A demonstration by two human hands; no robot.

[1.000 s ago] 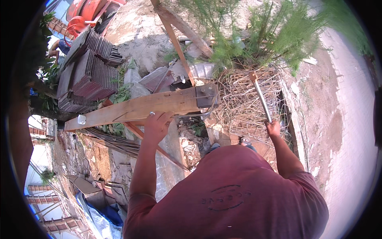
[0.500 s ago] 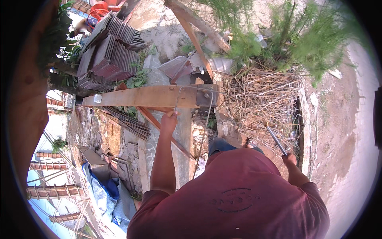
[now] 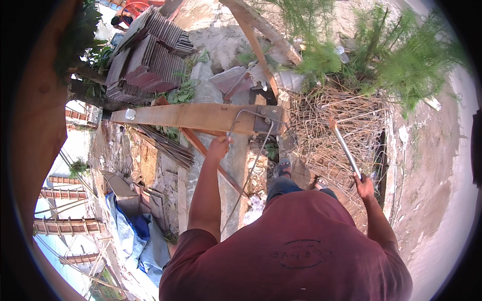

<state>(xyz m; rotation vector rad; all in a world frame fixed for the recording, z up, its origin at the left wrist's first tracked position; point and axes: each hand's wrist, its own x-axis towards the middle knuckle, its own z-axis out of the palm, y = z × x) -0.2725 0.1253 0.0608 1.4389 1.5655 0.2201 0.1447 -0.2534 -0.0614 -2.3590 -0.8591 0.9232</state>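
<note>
A wooden plank bench (image 3: 188,116) crosses in front of me, with a dark metal plate (image 3: 265,120) fixed at its right end. My left hand (image 3: 219,148) is closed on one end of a thin bent steel rod (image 3: 257,161). That rod turns over the plank near the plate, and its long leg slants down toward my left side. To the right, my right hand (image 3: 364,186) grips the lower end of a silvery metal bar (image 3: 345,147). The bar's far end looks brownish and is held above a pile of bent steel rods (image 3: 346,108), apart from the bench.
Stacked ridged tiles (image 3: 153,65) stand at the far left. Straight dark rods (image 3: 163,145) lie beneath the bench, by a slanting wooden brace (image 3: 213,163). Feathery green plants (image 3: 391,55) overhang the rod pile. Blue-white tarpaulin (image 3: 133,231) lies lower left.
My right hand has risen, and the metal bar has swung up and farther forward. My left hand keeps its grip on the bent rod. The whole view has shifted slightly.
</note>
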